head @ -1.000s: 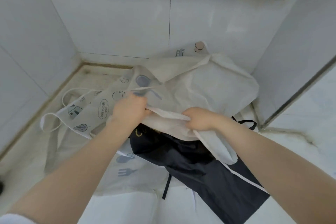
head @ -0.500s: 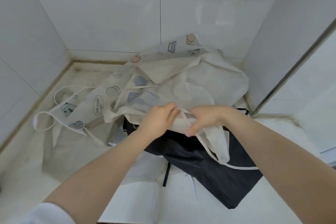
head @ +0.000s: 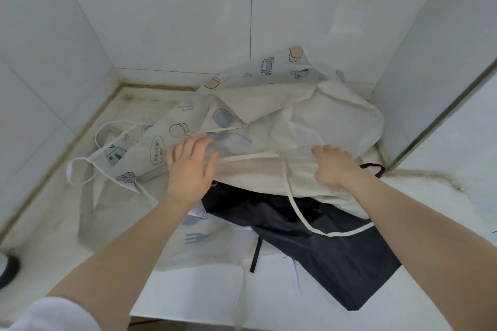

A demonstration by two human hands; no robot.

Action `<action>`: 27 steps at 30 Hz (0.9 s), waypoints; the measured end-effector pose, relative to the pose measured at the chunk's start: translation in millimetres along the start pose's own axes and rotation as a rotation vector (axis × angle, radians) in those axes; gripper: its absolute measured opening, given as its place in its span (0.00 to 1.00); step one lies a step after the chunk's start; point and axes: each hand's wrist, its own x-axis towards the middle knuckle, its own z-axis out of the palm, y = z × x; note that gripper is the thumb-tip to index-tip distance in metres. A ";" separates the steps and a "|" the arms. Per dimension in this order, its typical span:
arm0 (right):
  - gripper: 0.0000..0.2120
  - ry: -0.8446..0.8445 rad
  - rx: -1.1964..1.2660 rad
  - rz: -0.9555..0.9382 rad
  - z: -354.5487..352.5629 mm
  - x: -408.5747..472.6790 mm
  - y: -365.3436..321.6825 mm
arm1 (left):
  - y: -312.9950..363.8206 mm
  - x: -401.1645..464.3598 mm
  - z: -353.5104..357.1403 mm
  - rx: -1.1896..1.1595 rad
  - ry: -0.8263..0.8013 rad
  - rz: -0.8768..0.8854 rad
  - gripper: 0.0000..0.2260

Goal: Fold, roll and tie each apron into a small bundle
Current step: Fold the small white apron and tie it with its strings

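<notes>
Two hands work the cream apron (head: 309, 118) heaped on the desk (head: 204, 293): our left hand (head: 192, 166) presses flat, our right hand (head: 334, 166) pinches its hem, half hiding a dark apron (head: 322, 250) beneath.

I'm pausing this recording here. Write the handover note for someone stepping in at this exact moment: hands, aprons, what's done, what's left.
Left hand: fingers spread flat, pressing on the plain cream cloth apron.
Right hand: fingers curled into the same apron's near fold, gripping it.
Aprons: the cream one lies crumpled on top of the heap in the white tiled counter corner; its white tie strap trails over the dark navy apron, which lies beneath, part spread. A translucent printed apron with cartoon drawings lies spread on the left.
Done: nothing folded, rolled or tied.
Left: flatten and fold the cream apron, roll, tie; then the other two.
</notes>
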 end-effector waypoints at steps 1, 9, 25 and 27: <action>0.35 0.021 0.028 -0.088 0.4 0.2 -12.0 | -4.7 2.6 -4.3 -0.008 0.057 -0.163 0.18; 0.39 0.027 0.119 -0.530 1.8 1.6 -104.5 | -28.6 20.4 -12.6 -1.153 -0.231 -1.515 0.16; 0.33 -0.088 0.184 -0.457 21.7 28.2 -121.7 | -34.1 60.1 -48.9 -1.235 0.434 -0.806 0.09; 0.35 -0.083 0.131 -0.458 27.5 27.2 -123.5 | -76.5 41.3 -28.6 -0.913 0.251 -1.066 0.16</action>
